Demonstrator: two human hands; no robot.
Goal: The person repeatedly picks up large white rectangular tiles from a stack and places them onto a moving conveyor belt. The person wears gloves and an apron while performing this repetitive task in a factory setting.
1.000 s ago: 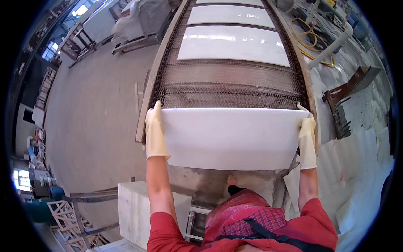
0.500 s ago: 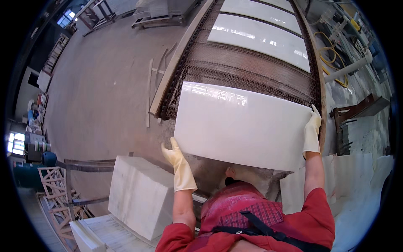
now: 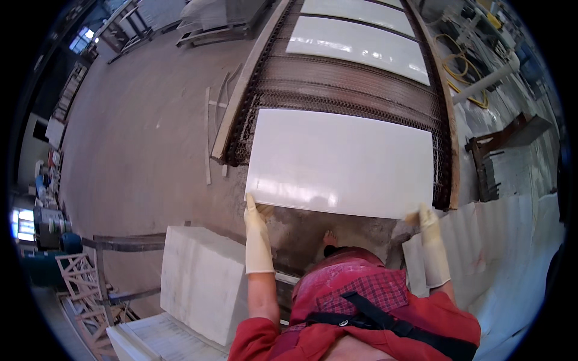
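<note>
Far L, from where I stood, a pale stone block (image 3: 201, 265) sat by the person's L arm, clear of the work. Next came the L rail (image 3: 250, 90) of the conveyor, ending short of the hands. The L hand (image 3: 256, 221), gloved in cream rubber, was at the near-L corner of the white slab (image 3: 340, 159), thumb up against the edge, fingers curled twd the underside; couldn't tell if it was really clamped

The slab lay straight ahead of both hands, betw. them & the mesh belt (image 3: 355, 78), long axis running L to R across the belt, R end a touch nearer the body. Its far part was over the mesh, near edge out past the belt's end, more so on the L; resting or held up, couldn't tell. Beyond it, well apart, another glossy slab (image 3: 358, 45) lay crosswise too

The R hand (image 3: 426, 219), same glove, was just by the near-R corner, fingertips blurred, so contact or grip unclear. Hands wide apart, approx a slab's length betw. them; L looked the closer one to the stone. Past that, the R rail (image 3: 445, 114), then a rusty steel bracket (image 3: 512, 135)
</note>
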